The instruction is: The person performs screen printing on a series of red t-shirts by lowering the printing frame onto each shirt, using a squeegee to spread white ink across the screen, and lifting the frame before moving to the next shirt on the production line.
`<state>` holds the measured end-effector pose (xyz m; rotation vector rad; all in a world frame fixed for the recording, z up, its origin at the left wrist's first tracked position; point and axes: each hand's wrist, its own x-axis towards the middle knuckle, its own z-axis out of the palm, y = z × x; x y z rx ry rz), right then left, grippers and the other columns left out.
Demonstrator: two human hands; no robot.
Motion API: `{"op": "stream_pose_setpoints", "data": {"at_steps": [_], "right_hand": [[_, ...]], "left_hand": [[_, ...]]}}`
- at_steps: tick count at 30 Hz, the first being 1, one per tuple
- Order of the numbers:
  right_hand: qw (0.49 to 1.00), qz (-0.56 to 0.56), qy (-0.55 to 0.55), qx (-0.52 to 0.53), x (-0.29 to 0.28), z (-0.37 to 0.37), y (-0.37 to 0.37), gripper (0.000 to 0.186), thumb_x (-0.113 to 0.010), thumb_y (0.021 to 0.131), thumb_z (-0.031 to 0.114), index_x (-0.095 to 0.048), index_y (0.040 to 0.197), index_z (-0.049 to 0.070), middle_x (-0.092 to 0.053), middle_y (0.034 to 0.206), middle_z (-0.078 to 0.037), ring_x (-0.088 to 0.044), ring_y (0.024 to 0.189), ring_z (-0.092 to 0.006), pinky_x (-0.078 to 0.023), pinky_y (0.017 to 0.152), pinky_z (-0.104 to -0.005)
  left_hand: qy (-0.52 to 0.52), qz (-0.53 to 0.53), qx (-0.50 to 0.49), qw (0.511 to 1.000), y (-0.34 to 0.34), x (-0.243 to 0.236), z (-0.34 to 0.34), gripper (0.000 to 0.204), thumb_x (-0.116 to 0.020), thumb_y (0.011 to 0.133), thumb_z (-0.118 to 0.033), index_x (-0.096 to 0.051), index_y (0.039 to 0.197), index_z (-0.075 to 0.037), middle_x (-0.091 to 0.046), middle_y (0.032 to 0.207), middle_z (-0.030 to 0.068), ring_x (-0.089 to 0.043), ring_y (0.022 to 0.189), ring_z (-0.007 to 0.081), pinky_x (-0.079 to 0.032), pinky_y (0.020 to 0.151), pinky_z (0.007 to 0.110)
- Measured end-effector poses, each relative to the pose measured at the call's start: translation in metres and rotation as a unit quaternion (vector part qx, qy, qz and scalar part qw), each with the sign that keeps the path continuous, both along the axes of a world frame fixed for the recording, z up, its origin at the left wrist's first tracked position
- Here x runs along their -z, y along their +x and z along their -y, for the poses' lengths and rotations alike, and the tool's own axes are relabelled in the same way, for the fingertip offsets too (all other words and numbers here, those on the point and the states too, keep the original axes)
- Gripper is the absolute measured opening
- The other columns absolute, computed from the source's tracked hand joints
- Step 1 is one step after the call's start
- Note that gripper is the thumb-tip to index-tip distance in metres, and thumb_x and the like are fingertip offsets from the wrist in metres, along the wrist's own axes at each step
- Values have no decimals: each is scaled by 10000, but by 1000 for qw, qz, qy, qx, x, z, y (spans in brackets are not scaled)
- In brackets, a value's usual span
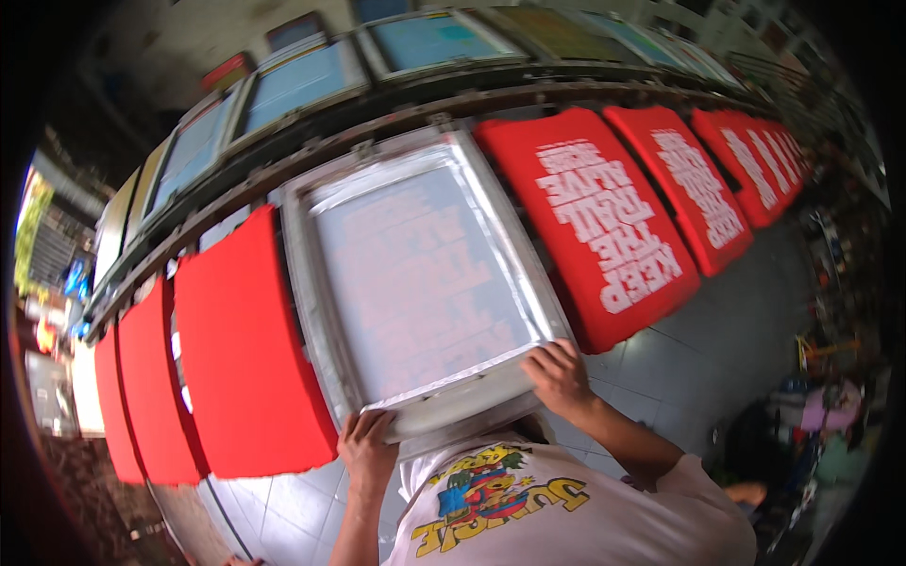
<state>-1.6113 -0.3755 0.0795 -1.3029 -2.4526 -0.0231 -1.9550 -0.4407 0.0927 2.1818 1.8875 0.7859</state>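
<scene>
At the far left, two plain red cloth panels (156, 382) stand side by side, parted by a narrow dark gap. Next comes a wider plain red panel (241, 349), smooth and unprinted, its right edge just beside the framed screen (420, 278).

The left hand (368, 448) is at the near left corner of the framed screen. Its fingers are bent over the rim, close together, gripping the edge; whether the thumb bears on the underside cannot be told.

The framed screen lies ahead of both hands and between them, extending away from the person. It has a grey rim, silvery tape along the inner border and a pale mesh, through which pinkish block shapes show. Whether it rests flat or is slightly raised cannot be determined. Beyond it runs a dark rail (392, 123), with a row of blue-meshed screens (439, 42) behind.

The right hand (559, 377) is at the near right corner, fingers curled over the rim and holding it; the thumb is not clearly seen.

Further right, red panels with white block lettering (613, 222) recede in a row above a grey tiled floor (698, 321).
</scene>
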Motion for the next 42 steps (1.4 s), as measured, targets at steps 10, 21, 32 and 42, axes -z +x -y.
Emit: {"op": "stream_pose_setpoints", "data": {"at_steps": [10,21,32,42], "right_hand": [[999,-47,3,2,-20,-53,-16,262,-699,649,-85,-681,830,105,-691,821,-37,-657,815,-217,-411,860,-402],[998,15,62,-6,-5,-422,-107,247,-821,752,139,-723,975,95,-728,1018,-72,-670,1021,-255,-405,938,-406],[998,32,44,-8,18,-416,-103,224,-813,792,228,-772,979,110,-743,925,-87,-708,942,-270,-446,899,-421],[999,-2,-35,-11,10,-28,-6,100,-629,863,36,-719,901,61,-667,888,-73,-649,826,-239,-440,819,-423]], "left_hand": [[0,-42,44,998,-34,-19,-50,280,-764,627,-29,-772,895,-111,-719,881,10,-660,812,234,-545,732,377],[22,-123,-3,992,-114,2,-402,260,-813,826,-352,-772,974,-143,-747,955,93,-721,884,315,-584,768,448],[-64,-167,-41,983,-110,14,-404,438,-829,768,-521,-797,1012,-159,-770,908,95,-734,866,310,-578,810,444],[-62,-64,15,996,-26,26,-15,296,-850,668,-171,-773,953,-186,-761,978,6,-718,842,206,-579,673,335]]}}
